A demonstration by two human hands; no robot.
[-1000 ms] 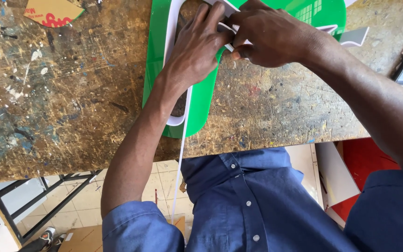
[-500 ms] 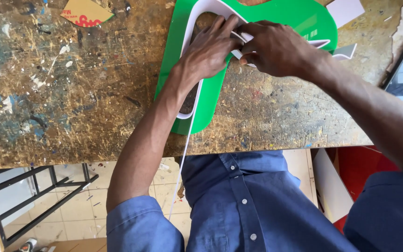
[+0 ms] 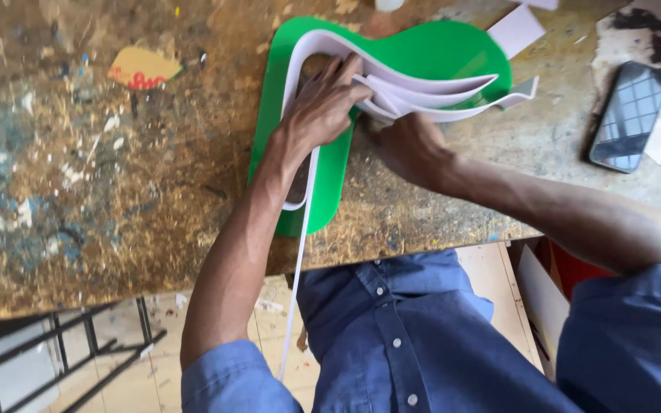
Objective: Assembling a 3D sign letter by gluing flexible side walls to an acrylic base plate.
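Nearest us, a loose tail of the white plastic strip (image 3: pixel 297 291) is dangling off the bench edge past the blue shirt (image 3: pixel 422 344), and that free end could be tugging on the whole run if it snags on a knee. On the bench, the left hand (image 3: pixel 323 107) is pressing down with its fingers curled over the strip's standing edge, pinning it against the green cut-out panel (image 3: pixel 430 57). The right hand (image 3: pixel 407 145) is lying just beside it, under the stacked white curves; its fingers are tucked out of view, so I cannot tell whether they are gripping anything. Those thin, springy white bands are fanning apart toward their far ends, and if the left hand is easing off, I'd judge they could be popping away from the panel's outline. The panel is glossy and smooth with rounded lobes; the workbench (image 3: pixel 101 191) beneath is rough, scarred chipboard flecked with paint. Further off, a dark phone (image 3: pixel 625 115) is sitting face up, well apart.
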